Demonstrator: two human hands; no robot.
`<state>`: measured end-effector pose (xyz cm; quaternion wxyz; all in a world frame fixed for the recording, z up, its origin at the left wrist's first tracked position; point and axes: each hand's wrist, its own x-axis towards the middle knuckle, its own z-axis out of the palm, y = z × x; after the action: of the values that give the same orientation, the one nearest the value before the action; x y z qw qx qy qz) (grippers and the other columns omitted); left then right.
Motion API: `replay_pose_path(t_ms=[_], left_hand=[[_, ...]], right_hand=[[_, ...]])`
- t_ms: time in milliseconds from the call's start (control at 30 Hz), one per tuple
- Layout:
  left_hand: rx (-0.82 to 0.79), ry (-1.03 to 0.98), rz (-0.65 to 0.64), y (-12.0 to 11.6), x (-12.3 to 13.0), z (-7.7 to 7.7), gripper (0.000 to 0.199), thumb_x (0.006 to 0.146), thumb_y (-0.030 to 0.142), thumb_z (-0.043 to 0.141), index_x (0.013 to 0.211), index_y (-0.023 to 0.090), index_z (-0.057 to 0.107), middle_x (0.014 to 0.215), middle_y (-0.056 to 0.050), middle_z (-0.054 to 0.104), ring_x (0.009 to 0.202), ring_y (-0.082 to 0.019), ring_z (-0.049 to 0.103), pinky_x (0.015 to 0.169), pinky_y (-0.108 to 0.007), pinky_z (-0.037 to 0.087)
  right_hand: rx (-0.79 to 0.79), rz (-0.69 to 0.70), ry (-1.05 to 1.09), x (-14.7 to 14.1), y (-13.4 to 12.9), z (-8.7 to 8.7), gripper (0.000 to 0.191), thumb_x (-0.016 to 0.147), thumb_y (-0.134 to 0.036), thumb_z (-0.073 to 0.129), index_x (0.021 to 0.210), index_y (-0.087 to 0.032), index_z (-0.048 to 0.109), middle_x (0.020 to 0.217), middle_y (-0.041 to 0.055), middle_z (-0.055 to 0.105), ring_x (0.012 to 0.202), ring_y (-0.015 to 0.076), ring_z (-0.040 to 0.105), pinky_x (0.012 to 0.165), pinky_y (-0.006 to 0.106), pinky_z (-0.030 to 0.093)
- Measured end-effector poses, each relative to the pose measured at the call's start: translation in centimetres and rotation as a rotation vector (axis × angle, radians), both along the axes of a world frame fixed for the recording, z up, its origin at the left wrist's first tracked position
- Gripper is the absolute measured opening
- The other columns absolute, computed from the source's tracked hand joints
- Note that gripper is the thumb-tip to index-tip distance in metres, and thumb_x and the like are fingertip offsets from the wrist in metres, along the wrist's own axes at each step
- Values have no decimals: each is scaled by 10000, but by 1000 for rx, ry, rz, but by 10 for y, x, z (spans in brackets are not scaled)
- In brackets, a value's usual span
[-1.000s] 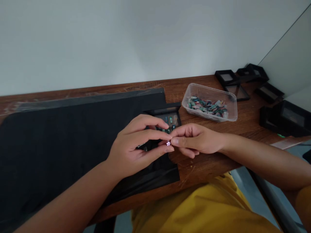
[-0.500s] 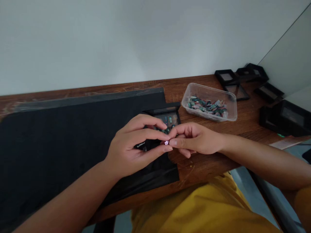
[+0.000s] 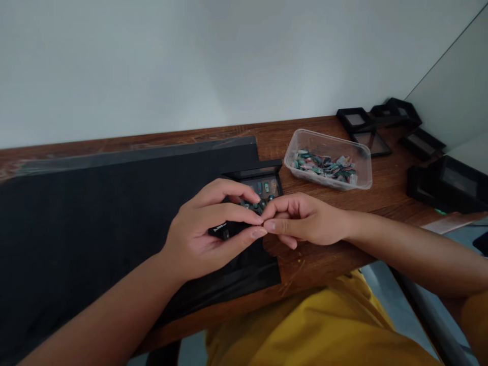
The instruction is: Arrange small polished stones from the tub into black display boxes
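My left hand [image 3: 208, 229] is over the black mat [image 3: 107, 218], its thumb and index finger nearly closed at the tips. My right hand [image 3: 305, 218] meets it there, thumb and index finger pinched together. Whatever lies between the fingertips is mostly hidden, just a dark sliver. Behind the fingers stands an open black box [image 3: 280, 178], holding several small, nail-shaped pieces [image 3: 266, 187] in green, blue and clear tones; my fingers cover part of it. A small black item with white lettering [image 3: 219, 230] shows beneath my left hand.
A clear plastic tub [image 3: 364, 173] with many small colourful pieces stands on the wooden table [image 3: 389, 190] beyond my right hand. Several black framed boxes [image 3: 421, 144] lie at the right, near the wall. A flat pale strip [image 3: 450, 222] sits at the right edge.
The small dark piece with a white flower pattern, visible between my fingertips before, is now almost hidden. Both hands have shifted very slightly left, and my left fingertips have drawn closer together.
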<state>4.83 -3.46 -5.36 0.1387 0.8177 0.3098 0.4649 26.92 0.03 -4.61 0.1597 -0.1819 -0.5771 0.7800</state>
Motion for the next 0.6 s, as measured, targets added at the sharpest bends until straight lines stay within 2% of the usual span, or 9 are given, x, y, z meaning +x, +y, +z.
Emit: replay_pose_path(t_ms=[167,367,533,600], left_hand=[[4,-9,32,1,-1,2,87,912,189,752,910,276,742,1000,-31,737,859,-179,691,731,-328,587],[39,-83,84,5,-7,4,152,880,66,738,925,209,709,953,-19,734,861,-141,691,776,-294,575],[-18,-200,119,7,-10,-1,190,873,32,694,946,206,713,910,-6,740,842,-132,705,746,-270,564],[-32,-228,169,7,-12,-3,188,867,42,703,942,212,729,878,8,750,807,-120,710,718,-249,561]], right_hand=[[25,-15,-5,0,1,1,115,1009,-258,592,984,-150,618,570,-117,534,498,42,431,518,198,358],[86,-106,9,4,6,8,88,1002,-214,589,1004,-142,640,606,-101,537,526,47,440,495,193,333],[141,-221,-32,10,13,13,167,1002,-312,647,989,-145,639,625,-89,543,499,45,402,454,195,290],[134,-242,-38,12,15,12,200,1010,-347,641,999,-148,627,609,-92,538,475,44,388,438,194,269]])
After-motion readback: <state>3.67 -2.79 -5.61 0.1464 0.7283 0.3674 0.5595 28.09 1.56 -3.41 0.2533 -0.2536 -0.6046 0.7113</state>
